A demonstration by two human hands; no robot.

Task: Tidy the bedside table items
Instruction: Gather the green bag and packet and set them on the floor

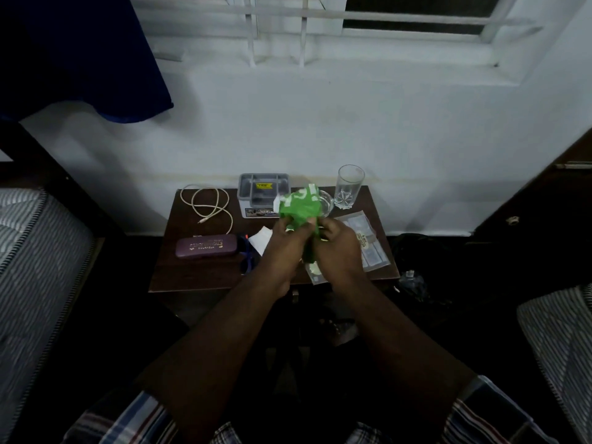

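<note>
Both my hands hold a crumpled green plastic wrapper (299,206) above the middle of the dark wooden bedside table (192,277). My left hand (283,248) grips its lower left part and my right hand (336,248) pinches its right side. On the table lie a purple glasses case (206,246), blue glasses (247,257) partly under my left arm, a white cable (209,203), a white paper slip (261,240), a grey organiser tray (262,190), a clear drinking glass (349,187) and clear plastic packets (368,241).
A white wall and window sill stand behind the table. Striped mattresses lie at the left (32,267) and lower right (563,341). A dark bag (416,251) sits on the floor right of the table. A small glass bowl (325,201) is partly hidden behind the wrapper.
</note>
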